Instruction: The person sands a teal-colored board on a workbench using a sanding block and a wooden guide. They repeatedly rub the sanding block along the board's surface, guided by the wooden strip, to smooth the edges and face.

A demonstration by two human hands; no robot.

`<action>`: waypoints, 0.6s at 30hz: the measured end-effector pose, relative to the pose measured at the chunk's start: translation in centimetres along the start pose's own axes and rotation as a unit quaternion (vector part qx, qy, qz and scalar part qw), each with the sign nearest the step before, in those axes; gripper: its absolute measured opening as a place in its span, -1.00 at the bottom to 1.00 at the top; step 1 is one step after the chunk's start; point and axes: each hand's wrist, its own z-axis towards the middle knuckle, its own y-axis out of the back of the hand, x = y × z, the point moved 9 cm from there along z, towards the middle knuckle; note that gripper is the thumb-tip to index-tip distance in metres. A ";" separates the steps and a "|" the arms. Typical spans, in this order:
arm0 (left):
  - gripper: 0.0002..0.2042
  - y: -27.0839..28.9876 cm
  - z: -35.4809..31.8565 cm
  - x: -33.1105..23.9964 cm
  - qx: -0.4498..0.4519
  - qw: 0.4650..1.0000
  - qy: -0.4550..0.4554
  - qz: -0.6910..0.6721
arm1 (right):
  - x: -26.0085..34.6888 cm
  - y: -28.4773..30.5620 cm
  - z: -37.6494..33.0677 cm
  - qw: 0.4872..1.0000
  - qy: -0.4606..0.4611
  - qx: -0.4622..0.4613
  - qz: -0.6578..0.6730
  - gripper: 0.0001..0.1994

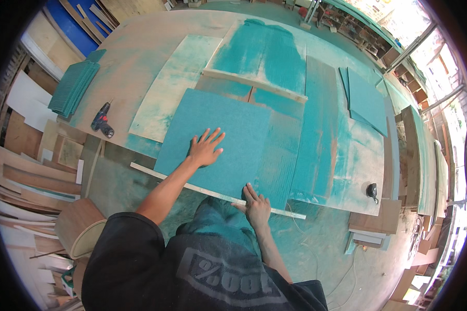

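Observation:
A square teal board [218,132] lies on the worktable with its near edge along a narrow wooden strip [145,168] at the table's front. My left hand [205,150] rests flat on the board near its middle, fingers spread. At the board's near right corner, my right hand [256,207] grips the edge, with fingers on top and the thumb in front of the strip; the thumb's contact is partly hidden. A second wooden strip [254,85] runs across the table beyond the board.
Left of the board are a cordless drill [103,120] and a stack of teal panels [74,88]. More teal panels [365,98] lie at the right, and a small black tape measure-like object [371,191] sits near the right front edge. Wood offcuts [31,181] crowd the left floor.

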 end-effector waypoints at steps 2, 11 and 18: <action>-0.29 0.2 0.0 0.4 -0.003 1.000 -0.004 -0.002 | -0.3 0.1 0.2 0.999 -0.008 0.002 0.033 -0.19; -0.19 2.7 -3.4 13.1 -0.195 0.945 0.262 -0.018 | -3.9 -0.9 1.9 0.955 -0.258 0.067 0.134 -0.44; 0.02 1.9 -4.0 17.0 -0.159 0.942 0.296 -0.022 | -3.5 -0.8 2.4 0.961 -0.224 0.068 0.148 -0.53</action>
